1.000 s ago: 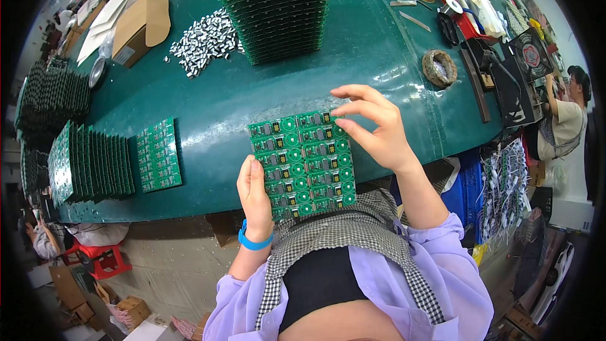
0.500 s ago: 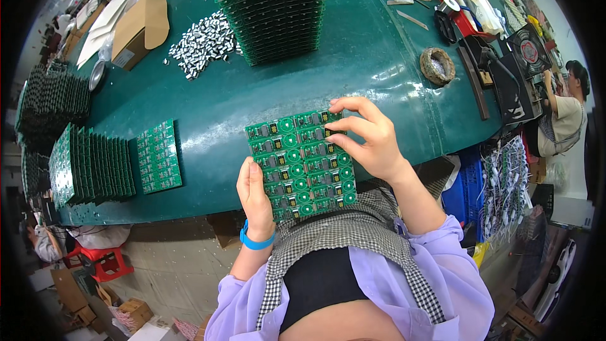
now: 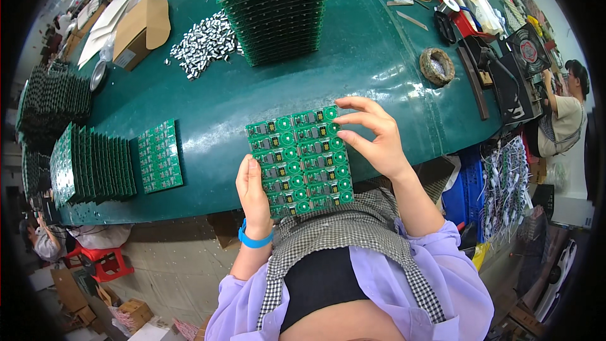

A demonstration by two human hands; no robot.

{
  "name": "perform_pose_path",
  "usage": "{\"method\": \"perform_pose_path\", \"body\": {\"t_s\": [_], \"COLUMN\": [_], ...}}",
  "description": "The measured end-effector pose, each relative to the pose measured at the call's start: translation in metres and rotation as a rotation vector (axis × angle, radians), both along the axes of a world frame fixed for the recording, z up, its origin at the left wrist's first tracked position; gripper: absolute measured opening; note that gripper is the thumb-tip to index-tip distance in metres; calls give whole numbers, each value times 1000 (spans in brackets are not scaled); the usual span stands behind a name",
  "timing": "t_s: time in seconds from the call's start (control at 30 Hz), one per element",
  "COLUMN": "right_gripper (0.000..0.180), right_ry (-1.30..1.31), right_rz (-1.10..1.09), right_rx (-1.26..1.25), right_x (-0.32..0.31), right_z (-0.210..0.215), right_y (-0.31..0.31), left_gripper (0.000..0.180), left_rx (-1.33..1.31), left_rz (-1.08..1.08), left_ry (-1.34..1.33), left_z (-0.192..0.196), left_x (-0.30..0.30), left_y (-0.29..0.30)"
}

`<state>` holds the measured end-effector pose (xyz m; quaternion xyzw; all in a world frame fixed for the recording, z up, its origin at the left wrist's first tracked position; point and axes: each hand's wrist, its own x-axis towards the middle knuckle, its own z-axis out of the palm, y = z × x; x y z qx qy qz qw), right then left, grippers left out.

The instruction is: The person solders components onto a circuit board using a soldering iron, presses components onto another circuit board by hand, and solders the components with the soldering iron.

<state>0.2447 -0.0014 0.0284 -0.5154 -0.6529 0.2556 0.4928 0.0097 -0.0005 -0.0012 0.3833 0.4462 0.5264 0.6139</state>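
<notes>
The green circuit-board panel (image 3: pixel 300 161) is held flat above the near edge of the green table (image 3: pixel 379 57), over the person's lap. The left hand (image 3: pixel 254 192) clasps its lower left edge, thumb on the face and fingers beneath. The right hand (image 3: pixel 372 139) sits at the panel's upper right corner, fingers half curled with the tips touching the edge, holding nothing else. The panel looks thin, light and stiff, yet likely to snap along its scored rows, so the bare edges are the best hold, away from the small parts. More panels lean in a row (image 3: pixel 95 164) at the table's left edge, and a tall stack (image 3: pixel 274 12) stands at its far side.
</notes>
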Motion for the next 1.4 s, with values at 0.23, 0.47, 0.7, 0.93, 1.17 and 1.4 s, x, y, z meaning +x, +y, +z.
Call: {"method": "perform_pose_path", "body": {"t_s": [0.23,0.47,0.7,0.93,1.17,1.4], "right_gripper": [22,21,21,22,13,16], "right_ry": [25,56,264,493,610,609], "right_rz": [-18,13,42,89,128,75], "right_rx": [15,-19,-187,-369,-581,-572], "right_x": [-1,-4,-9,-16,-25,-33], "right_z": [-4,-7,-15,-30,-29,-28], "right_y": [0,-5,-18,-35,-48,-46], "left_gripper": [25,25,27,29,27,27], "left_rx": [-15,-8,6,-16,-45,-8], "left_rz": [2,2,-7,48,96,77], "left_ry": [-3,-6,-43,-7,2,24], "left_z": [3,-10,-14,-16,-7,-9], "left_x": [1,-5,-9,-9,-4,-5], "left_y": [-1,3,6,12,14,14]}}
